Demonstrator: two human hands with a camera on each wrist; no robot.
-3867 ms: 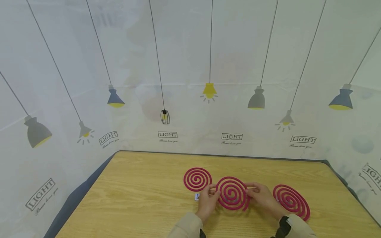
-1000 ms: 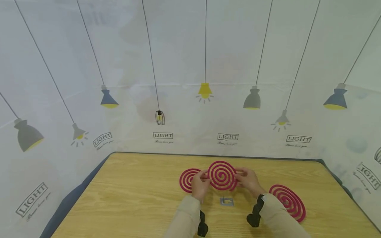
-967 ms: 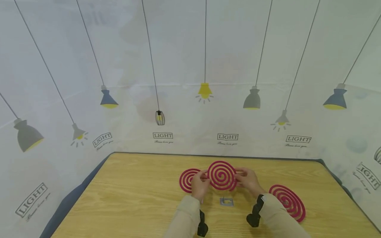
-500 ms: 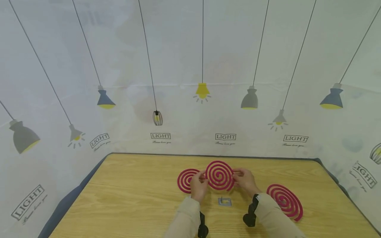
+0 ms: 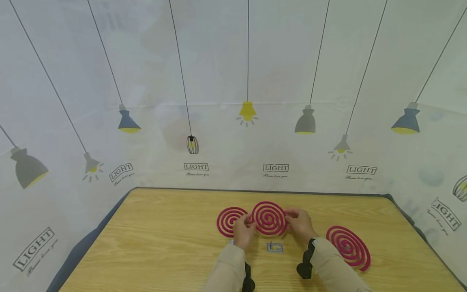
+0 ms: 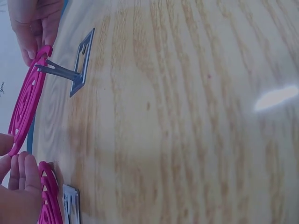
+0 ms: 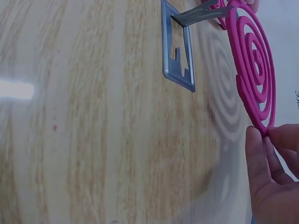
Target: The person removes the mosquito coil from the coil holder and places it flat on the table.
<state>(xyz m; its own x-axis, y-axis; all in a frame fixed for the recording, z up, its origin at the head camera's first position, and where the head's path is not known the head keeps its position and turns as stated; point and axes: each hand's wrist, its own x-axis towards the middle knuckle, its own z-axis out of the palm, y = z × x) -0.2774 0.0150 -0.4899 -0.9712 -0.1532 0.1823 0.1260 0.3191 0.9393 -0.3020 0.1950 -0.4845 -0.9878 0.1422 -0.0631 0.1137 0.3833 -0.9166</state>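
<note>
A pink mosquito coil [image 5: 268, 219] is held up by its two sides above the table. My left hand [image 5: 243, 233] pinches its left edge between thumb and fingers. On the opposite edge, my right hand [image 5: 300, 224] pinches it the same way. Just below and nearer to me lies a small metal coil stand [image 5: 275, 247], its prong bent upward. In the left wrist view the prong [image 6: 58, 71] overlaps the coil's edge; in the right wrist view the stand [image 7: 180, 56] shows its cut-out frame flat on the wood.
A second coil [image 5: 223, 222] lies behind my left hand, partly hidden. Near it a flat metal stand [image 6: 71, 203] shows in the left wrist view. To the right, a third coil [image 5: 346, 246] lies beside my right sleeve. A printed wall sheet [image 5: 219, 142] rises behind the wooden table [image 5: 164, 243].
Since the oldest frame, both hands have carried the coil up and away from me, uncovering the metal stand. Over the last half second the coil has come down slightly and leaned back.
</note>
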